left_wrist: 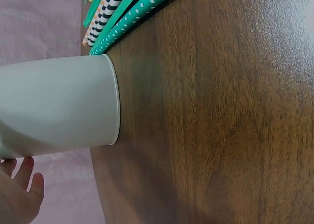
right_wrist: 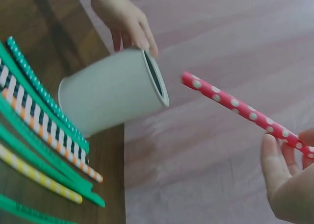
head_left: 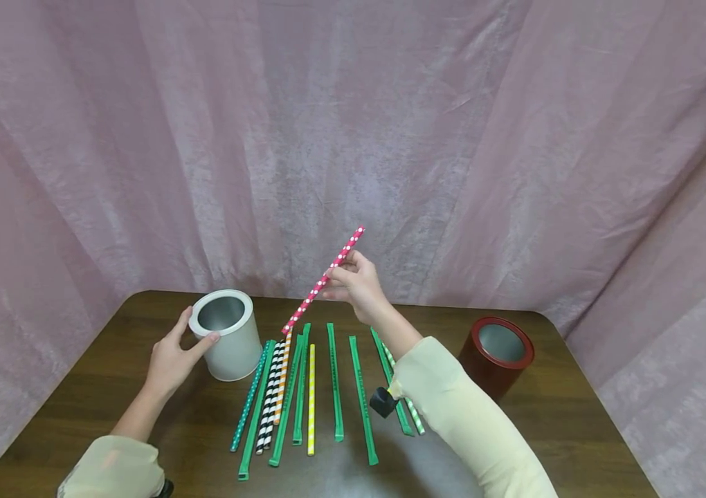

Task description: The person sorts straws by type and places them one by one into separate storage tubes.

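My right hand (head_left: pixel 356 283) pinches a pink paper straw with white dots (head_left: pixel 309 301), raised at a slant above the table. Its lower end points toward the white can (head_left: pixel 228 353), as the right wrist view also shows. That can stands upright at the left, its mouth uncovered. My left hand (head_left: pixel 172 356) holds it near the rim, thumb in front and fingers at the far side. Just right of the can lie a teal dotted straw (head_left: pixel 250 398), black-striped straws (head_left: pixel 270 401), an orange-striped straw (head_left: pixel 283 380) and a yellow straw (head_left: pixel 311 401).
Several green wrapped straws (head_left: pixel 362 401) lie among the others, spread across the middle of the wooden table (head_left: pixel 166 456). A green-striped straw (head_left: pixel 415 418) is partly under my right sleeve. A red can (head_left: pixel 490 360) stands open at the right. A pink curtain (head_left: pixel 353 138) hangs behind.
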Motion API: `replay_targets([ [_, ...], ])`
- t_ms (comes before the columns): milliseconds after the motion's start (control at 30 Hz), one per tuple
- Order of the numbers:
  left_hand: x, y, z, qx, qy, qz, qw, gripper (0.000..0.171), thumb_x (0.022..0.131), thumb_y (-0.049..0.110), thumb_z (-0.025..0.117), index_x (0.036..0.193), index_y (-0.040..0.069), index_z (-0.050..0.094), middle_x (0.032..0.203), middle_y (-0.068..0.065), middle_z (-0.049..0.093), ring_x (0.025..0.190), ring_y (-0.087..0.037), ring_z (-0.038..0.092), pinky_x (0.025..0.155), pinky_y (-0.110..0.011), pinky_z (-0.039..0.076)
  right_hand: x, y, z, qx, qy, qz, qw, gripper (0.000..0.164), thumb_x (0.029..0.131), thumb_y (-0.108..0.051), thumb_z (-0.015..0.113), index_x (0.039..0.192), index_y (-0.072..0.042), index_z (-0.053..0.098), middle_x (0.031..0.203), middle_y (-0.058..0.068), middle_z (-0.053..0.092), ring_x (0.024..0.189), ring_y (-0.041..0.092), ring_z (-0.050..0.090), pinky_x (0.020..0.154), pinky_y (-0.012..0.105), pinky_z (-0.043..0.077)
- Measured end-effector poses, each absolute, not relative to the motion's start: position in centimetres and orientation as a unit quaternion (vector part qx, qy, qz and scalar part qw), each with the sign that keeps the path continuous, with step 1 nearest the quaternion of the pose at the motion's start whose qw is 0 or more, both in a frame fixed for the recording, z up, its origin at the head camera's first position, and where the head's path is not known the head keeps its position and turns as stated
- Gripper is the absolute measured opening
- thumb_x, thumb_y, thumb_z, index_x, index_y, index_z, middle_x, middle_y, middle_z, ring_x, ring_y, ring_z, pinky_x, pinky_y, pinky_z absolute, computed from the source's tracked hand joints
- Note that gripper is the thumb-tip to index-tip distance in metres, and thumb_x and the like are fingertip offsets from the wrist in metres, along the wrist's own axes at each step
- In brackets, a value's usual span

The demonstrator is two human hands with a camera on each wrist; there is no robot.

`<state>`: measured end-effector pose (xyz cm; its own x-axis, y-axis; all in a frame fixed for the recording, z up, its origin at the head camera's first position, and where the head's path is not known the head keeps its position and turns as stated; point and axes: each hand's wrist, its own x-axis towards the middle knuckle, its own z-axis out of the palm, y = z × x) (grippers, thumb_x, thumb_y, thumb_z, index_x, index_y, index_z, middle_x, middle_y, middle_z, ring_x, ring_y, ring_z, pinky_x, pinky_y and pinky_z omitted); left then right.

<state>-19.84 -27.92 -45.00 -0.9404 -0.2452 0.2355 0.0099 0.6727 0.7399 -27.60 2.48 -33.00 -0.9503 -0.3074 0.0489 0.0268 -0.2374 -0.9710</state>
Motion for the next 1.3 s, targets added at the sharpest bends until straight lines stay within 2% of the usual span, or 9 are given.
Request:
replay_targets([
  [100, -19.8, -27.9, -45.0, 0.066, -0.900, -0.401, 0.160, 0.080, 0.079, 0.043, 0.061, 0.141, 0.012, 0.021, 0.137, -0.024, 0.033, 0.123, -0.044, 0.032, 0.092, -0.061, 0.029, -27.6, 1.3, -33.2, -0.109, 0.587, -0.798, 0.074, 0.020, 0.081, 0.002, 0.052, 0.099, 0.001, 0.043, 0.076, 0.002, 0.053, 0.066, 0.013, 0.059, 0.057, 0.026, 0.053],
  [233, -19.8, -27.8, -45.0, 0.065, -0.899, -0.402, 0.162, 0.080, 0.079, 0.043, 0.061, 0.141, 0.011, 0.022, 0.137, -0.024, 0.034, 0.123, -0.044, 0.033, 0.092, -0.060, 0.029, -27.4, 0.0, -33.5, -0.102, 0.564, -0.819, 0.042, 0.015, 0.083, 0.001, 0.052, 0.093, -0.007, 0.046, 0.077, 0.001, 0.053, 0.068, 0.012, 0.059, 0.058, 0.026, 0.054],
  [333, -19.8, -27.7, -45.0, 0.065, -0.898, -0.403, 0.163, 0.080, 0.079, 0.043, 0.062, 0.141, 0.011, 0.022, 0.137, -0.023, 0.034, 0.123, -0.043, 0.033, 0.093, -0.060, 0.030, -27.2, -1.0, -33.8, -0.097, 0.551, -0.828, 0.026, 0.012, 0.083, 0.001, 0.052, 0.091, -0.007, 0.047, 0.076, 0.000, 0.054, 0.068, 0.012, 0.059, 0.059, 0.026, 0.054],
  [633, -19.7, -27.6, -44.8, 0.067, -0.899, -0.402, 0.159, 0.081, 0.079, 0.043, 0.061, 0.141, 0.010, 0.021, 0.137, -0.023, 0.033, 0.124, -0.043, 0.033, 0.093, -0.060, 0.030, -27.1, -4.1, -35.2, -0.091, 0.545, -0.833, -0.002, 0.011, 0.082, 0.001, 0.056, 0.088, -0.005, 0.050, 0.071, -0.003, 0.055, 0.066, 0.008, 0.060, 0.056, 0.025, 0.053],
  [800, -19.6, -27.6, -44.7, 0.065, -0.899, -0.402, 0.159, 0.081, 0.079, 0.044, 0.061, 0.141, 0.010, 0.021, 0.137, -0.024, 0.033, 0.123, -0.043, 0.033, 0.092, -0.060, 0.031, -27.0, -5.7, -35.8, -0.097, 0.560, -0.823, 0.000, 0.009, 0.083, -0.001, 0.057, 0.089, -0.002, 0.052, 0.071, -0.003, 0.056, 0.067, 0.010, 0.060, 0.055, 0.025, 0.053],
  [967, -19.5, -27.4, -44.5, 0.069, -0.898, -0.403, 0.163, 0.081, 0.079, 0.046, 0.060, 0.141, 0.012, 0.021, 0.136, -0.024, 0.034, 0.123, -0.042, 0.034, 0.092, -0.058, 0.033, -26.6, -7.0, -36.3, -0.121, 0.600, -0.791, -0.002, 0.013, 0.084, -0.004, 0.057, 0.094, 0.004, 0.054, 0.078, 0.007, 0.061, 0.073, 0.017, 0.064, 0.059, 0.027, 0.054],
  [1167, -19.4, -27.3, -44.7, 0.067, -0.895, -0.409, 0.163, 0.081, 0.079, 0.044, 0.061, 0.141, 0.012, 0.021, 0.137, -0.023, 0.034, 0.123, -0.041, 0.036, 0.092, -0.056, 0.035, -25.4, -7.7, -36.4, -0.122, 0.626, -0.770, 0.003, 0.015, 0.083, -0.002, 0.057, 0.093, 0.009, 0.056, 0.084, 0.020, 0.062, 0.070, 0.015, 0.063, 0.060, 0.027, 0.054],
  [1300, -19.5, -27.5, -44.8, 0.065, -0.896, -0.411, 0.157, 0.081, 0.079, 0.043, 0.061, 0.141, 0.010, 0.020, 0.137, -0.024, 0.033, 0.122, -0.043, 0.035, 0.092, -0.057, 0.034, -24.3, -7.8, -36.1, -0.123, 0.643, -0.756, 0.006, 0.018, 0.082, -0.001, 0.057, 0.094, 0.013, 0.056, 0.084, 0.023, 0.062, 0.076, 0.027, 0.065, 0.064, 0.036, 0.054],
])
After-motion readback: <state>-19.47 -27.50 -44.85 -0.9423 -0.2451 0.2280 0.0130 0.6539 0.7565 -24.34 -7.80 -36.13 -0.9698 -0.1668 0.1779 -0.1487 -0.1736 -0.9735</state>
